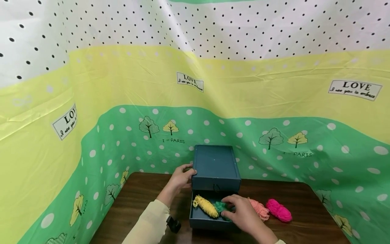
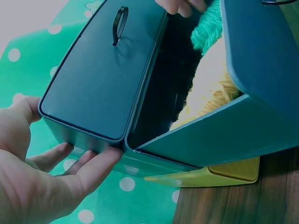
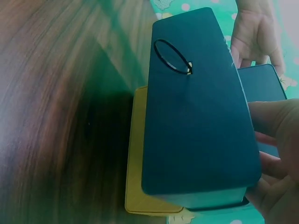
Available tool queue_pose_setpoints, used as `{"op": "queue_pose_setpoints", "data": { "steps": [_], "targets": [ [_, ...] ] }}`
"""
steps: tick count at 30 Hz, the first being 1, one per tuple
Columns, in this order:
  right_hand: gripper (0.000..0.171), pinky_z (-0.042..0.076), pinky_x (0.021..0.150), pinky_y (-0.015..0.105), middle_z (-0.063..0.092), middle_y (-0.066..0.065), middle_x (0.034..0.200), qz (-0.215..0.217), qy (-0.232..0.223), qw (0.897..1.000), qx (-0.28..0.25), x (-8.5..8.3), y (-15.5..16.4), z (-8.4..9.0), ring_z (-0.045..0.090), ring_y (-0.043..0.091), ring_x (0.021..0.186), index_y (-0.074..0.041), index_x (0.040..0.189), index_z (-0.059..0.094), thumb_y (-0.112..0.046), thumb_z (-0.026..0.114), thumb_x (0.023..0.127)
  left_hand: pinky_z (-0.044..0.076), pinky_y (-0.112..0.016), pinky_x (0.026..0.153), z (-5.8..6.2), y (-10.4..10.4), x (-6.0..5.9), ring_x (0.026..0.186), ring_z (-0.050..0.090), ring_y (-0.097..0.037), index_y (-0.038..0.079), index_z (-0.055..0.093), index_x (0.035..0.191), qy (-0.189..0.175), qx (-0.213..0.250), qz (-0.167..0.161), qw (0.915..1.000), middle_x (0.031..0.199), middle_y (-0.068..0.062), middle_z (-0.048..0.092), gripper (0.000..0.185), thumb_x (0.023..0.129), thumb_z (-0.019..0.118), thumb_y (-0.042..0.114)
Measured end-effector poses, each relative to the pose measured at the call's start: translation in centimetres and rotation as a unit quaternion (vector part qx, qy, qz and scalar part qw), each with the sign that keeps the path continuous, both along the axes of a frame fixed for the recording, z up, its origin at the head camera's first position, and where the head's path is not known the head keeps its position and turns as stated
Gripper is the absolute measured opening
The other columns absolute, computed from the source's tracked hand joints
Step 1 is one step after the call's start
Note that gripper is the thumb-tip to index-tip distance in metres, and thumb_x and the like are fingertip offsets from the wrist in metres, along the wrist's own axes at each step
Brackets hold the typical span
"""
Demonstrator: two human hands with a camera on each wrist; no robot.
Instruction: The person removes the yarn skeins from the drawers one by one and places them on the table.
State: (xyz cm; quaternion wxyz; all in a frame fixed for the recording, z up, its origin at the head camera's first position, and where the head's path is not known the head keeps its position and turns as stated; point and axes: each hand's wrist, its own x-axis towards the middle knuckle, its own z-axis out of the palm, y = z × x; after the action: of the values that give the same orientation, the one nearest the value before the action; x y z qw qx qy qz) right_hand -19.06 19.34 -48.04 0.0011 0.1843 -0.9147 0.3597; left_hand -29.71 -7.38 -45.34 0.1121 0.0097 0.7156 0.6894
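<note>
A dark blue drawer box [image 1: 215,161] stands on the table with its lower drawer [image 1: 210,223] pulled out. My left hand [image 1: 182,176] rests against the box's left side; in the left wrist view its fingers [image 2: 100,168] touch that side below the upper front panel [image 2: 100,79]. In the drawer lie a yellow yarn skein [image 1: 206,206] and a green yarn skein [image 1: 220,206]. Over the drawer's right part, my right hand [image 1: 242,211] holds the green skein between thumb and fingers, partly hiding it. The right wrist view shows the drawer's front [image 3: 196,121] with its black loop handle.
Right of the drawer lie a salmon yarn skein [image 1: 259,209] and a bright pink one [image 1: 279,210] on the brown wooden table [image 1: 307,217]. A yellow panel [image 3: 135,172] shows beneath the drawer. Behind the box hangs a printed green and yellow curtain [image 1: 219,128].
</note>
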Motion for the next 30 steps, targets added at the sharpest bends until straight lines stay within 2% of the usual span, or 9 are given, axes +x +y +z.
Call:
{"op": "queue_pose_setpoints", "data": {
  "steps": [7,13,16,24,30],
  "targets": [
    [0.031,0.057,0.068,0.029,0.073,0.003,0.107,0.02,0.012,0.999,0.035,-0.9,-0.4,0.0,0.069,0.018,0.089,-0.013,0.11,0.077,-0.023,0.087,0.083,0.06,-0.048,0.087,-0.1,-0.2,-0.2,0.098,0.07,-0.025,0.008,0.044,0.155,0.002,0.001,-0.01,0.9999,0.123,-0.019,0.064,0.067,0.096,0.069,0.027],
    [0.029,0.06,0.079,0.046,0.076,0.007,0.109,0.027,0.013,0.997,0.076,-1.7,-1.0,0.0,0.071,0.027,0.1,-0.009,0.107,0.079,-0.019,0.087,0.081,0.06,-0.048,0.087,-0.2,-0.3,-0.4,0.095,0.071,-0.024,0.01,0.045,0.155,0.0,-0.005,-0.012,0.9999,0.119,-0.017,0.066,0.067,0.096,0.069,0.029],
    [0.026,0.059,0.083,0.05,0.075,0.008,0.109,0.035,0.009,0.995,0.09,-2.0,-1.2,-0.1,0.07,0.031,0.104,-0.007,0.105,0.079,-0.014,0.086,0.081,0.06,-0.048,0.087,-0.3,-0.3,-0.4,0.093,0.07,-0.023,0.01,0.045,0.155,0.001,-0.007,-0.01,0.9999,0.118,-0.017,0.066,0.067,0.096,0.069,0.029],
    [0.026,0.058,0.084,0.05,0.076,0.005,0.11,0.068,0.0,0.991,0.12,-2.4,-1.4,-0.1,0.068,0.031,0.105,-0.01,0.107,0.08,-0.005,0.083,0.082,0.06,-0.048,0.087,-0.3,-0.4,-0.5,0.092,0.07,-0.022,0.01,0.045,0.155,-0.002,-0.003,-0.01,0.9999,0.117,-0.017,0.065,0.068,0.095,0.07,0.028],
    [0.034,0.06,0.077,0.041,0.076,0.001,0.111,0.095,0.001,0.988,0.123,-2.5,-1.4,0.0,0.07,0.022,0.1,-0.015,0.11,0.079,0.0,0.081,0.08,0.061,-0.047,0.086,-0.3,-0.3,-0.5,0.092,0.07,-0.022,0.009,0.044,0.156,-0.003,-0.002,-0.007,1.0,0.116,-0.018,0.065,0.069,0.095,0.07,0.028]
  ]
}}
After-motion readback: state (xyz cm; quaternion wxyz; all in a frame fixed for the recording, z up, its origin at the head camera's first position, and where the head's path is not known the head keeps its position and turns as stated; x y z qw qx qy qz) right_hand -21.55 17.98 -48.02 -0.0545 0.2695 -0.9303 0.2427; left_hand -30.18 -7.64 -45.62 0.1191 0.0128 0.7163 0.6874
